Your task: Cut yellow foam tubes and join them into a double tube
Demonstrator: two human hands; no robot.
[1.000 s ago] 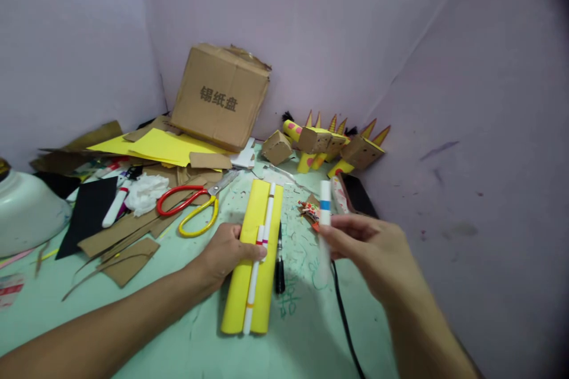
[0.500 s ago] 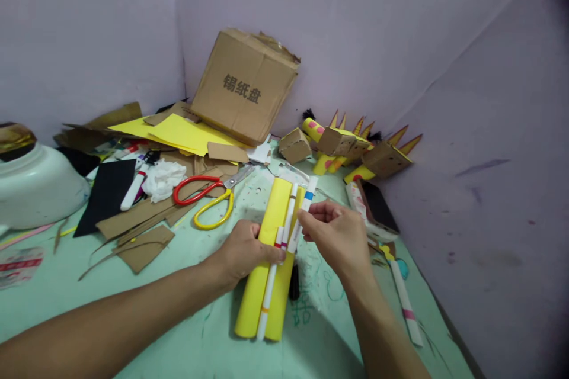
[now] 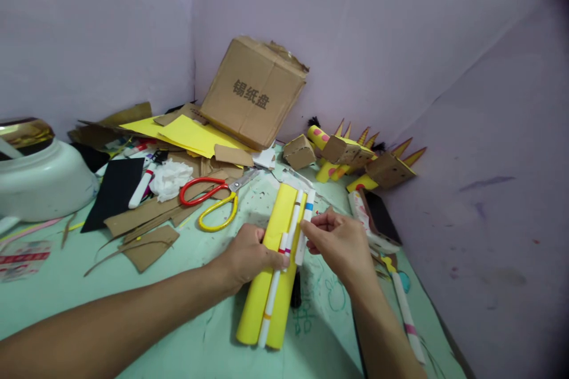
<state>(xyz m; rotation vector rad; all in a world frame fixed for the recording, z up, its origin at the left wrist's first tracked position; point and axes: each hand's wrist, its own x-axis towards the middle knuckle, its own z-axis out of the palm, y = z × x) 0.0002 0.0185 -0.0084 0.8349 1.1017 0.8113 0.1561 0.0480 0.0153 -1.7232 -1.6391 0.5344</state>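
Note:
My left hand (image 3: 253,256) grips yellow rolled paper (image 3: 254,314) that forms two tube-like rolls side by side. Its thumb presses on slim white marker pens in the groove between the rolls. One marker with an orange band (image 3: 272,302) runs toward the near end; another with a brown band (image 3: 297,213) points to the far end. Between finger and thumb, my right hand (image 3: 340,243) pinches a white marker with a blue band (image 3: 308,210) along the right-hand roll. A black object (image 3: 296,290) lies partly hidden beside the paper.
Red-and-yellow-handled scissors (image 3: 217,207) lie to the left, among cardboard scraps (image 3: 149,249) and crumpled tissue (image 3: 171,179). Behind stands a tilted cardboard box (image 3: 253,95). Spiky yellow paper-and-cardboard figures (image 3: 355,148) line the right wall. A white pot-like vessel (image 3: 40,183) is far left.
The marker in my right hand has shifted slightly toward me and turned a little against the yellow roll. My left hand keeps its hold. The whole view has moved slightly.

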